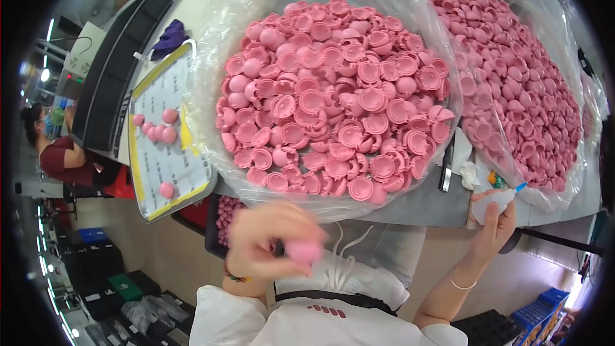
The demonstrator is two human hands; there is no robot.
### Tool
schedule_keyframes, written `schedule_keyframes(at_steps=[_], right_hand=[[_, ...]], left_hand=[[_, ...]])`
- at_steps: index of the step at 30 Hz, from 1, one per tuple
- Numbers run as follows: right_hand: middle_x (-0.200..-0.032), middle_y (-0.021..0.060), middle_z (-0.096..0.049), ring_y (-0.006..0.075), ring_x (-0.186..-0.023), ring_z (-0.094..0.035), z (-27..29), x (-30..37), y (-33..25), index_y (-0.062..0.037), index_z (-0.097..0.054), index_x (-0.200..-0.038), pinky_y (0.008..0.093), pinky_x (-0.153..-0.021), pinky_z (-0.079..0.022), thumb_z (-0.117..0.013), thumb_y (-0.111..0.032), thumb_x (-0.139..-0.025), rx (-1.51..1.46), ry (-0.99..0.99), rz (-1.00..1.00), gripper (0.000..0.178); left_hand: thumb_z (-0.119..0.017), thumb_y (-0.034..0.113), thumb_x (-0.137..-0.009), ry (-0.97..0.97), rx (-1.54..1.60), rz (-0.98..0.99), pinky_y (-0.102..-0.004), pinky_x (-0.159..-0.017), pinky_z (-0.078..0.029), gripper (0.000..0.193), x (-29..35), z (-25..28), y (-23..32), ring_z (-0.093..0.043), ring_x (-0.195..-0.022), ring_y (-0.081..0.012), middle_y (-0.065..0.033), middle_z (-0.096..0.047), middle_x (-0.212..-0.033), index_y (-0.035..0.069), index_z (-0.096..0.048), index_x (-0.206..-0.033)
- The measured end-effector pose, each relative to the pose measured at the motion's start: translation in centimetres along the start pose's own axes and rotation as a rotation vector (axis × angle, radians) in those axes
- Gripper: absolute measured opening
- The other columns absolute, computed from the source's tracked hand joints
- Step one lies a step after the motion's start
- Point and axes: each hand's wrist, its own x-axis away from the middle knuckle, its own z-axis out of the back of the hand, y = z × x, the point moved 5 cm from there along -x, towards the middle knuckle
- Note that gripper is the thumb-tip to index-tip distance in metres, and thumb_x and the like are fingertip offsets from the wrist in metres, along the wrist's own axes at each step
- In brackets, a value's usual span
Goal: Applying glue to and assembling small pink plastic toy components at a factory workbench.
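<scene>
Close in front of my body, my left hand (259, 237) pinches a pink plastic piece (303, 251); motion blurs both, so I cannot tell whether it is a half shell or a whole ball. Off to the right, my right hand (496, 227) grips a small white squeeze bottle (492, 207) with a blue nozzle pointing up and right. Beyond my hands lies a clear plastic bag (221, 25), spread open and full of pink half shells (333, 99). On the left, a tray (144, 173) edged with yellow tape bears several pink balls (168, 134).
A second bag of pink shells (512, 90) fills the table's right side. Between the bags lie a dark metal tool (446, 170) and crumpled white tissue (469, 175). Below the table edge stands a bin of small pink pieces (227, 214). Another person (64, 154) sits far left beside a black conveyor (122, 64).
</scene>
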Motion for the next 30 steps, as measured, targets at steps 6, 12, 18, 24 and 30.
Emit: schedule_keyframes(at_steps=[6, 12, 18, 24, 30], right_hand=[[-0.071, 0.008, -0.058, 0.0045, -0.052, -0.044, -0.8, -0.1, 0.4, 0.0001, -0.049, -0.09, 0.0162, -0.043, -0.032, -0.051, -0.025, -0.083, 0.084, -0.024, 0.067, 0.026], [-0.071, 0.0076, -0.058, 0.0036, -0.052, -0.042, -1.1, -0.2, -0.3, -0.0002, -0.049, -0.09, 0.0156, -0.044, -0.031, -0.051, -0.024, -0.083, 0.102, -0.023, 0.075, 0.025], [-0.073, 0.0072, -0.057, 0.0034, -0.053, -0.042, -0.9, -0.3, -0.2, -0.0009, -0.049, -0.09, 0.015, -0.045, -0.029, -0.05, -0.026, -0.083, 0.115, -0.022, 0.11, 0.026], [-0.075, 0.0164, -0.056, 0.0107, -0.049, -0.048, -2.1, 1.2, -1.6, 0.0004, -0.043, -0.091, 0.0179, -0.04, -0.034, -0.048, -0.038, -0.083, -0.283, 0.015, 0.124, 0.039], [-0.074, 0.0218, -0.058, 0.0191, -0.051, -0.056, -7.1, 4.5, -4.8, 0.0024, -0.04, -0.088, 0.0244, -0.044, -0.046, -0.055, -0.041, -0.079, -0.526, -0.279, -0.006, 0.046]], left_hand=[[-0.064, 0.0, -0.063, 0.873, -1.176, 0.143, -0.0264, -0.075, -0.041, 0.029, 3.2, 10.3, 2.5, -0.055, -0.081, -0.0181, -0.0074, -0.06, -0.086, -0.002, -0.055, -0.09], [-0.065, 0.003, -0.066, 0.652, -1.377, -0.006, -0.0309, -0.072, -0.041, 0.018, -0.7, 5.9, 1.4, -0.054, -0.078, -0.0219, -0.007, -0.058, -0.086, 0.002, -0.059, -0.083], [-0.064, 0.008, -0.067, 0.723, -1.14, 0.084, -0.031, -0.062, -0.039, 0.012, -2.1, 6.2, 0.2, -0.048, -0.067, -0.0212, -0.0073, -0.051, -0.07, 0.004, -0.06, -0.077], [-0.068, 0.012, -0.065, 0.111, -0.553, -0.162, -0.0269, -0.053, -0.041, 0.018, -2.5, -2.8, 1.4, -0.053, -0.057, -0.0191, -0.003, -0.058, -0.067, 0.007, -0.063, -0.081], [-0.064, 0.005, -0.068, 0.068, -0.239, -0.067, -0.0283, -0.058, -0.044, 0.025, -3.2, -9.3, -1.7, -0.056, -0.064, -0.0207, -0.0068, -0.061, -0.076, 0.002, -0.06, -0.093]])
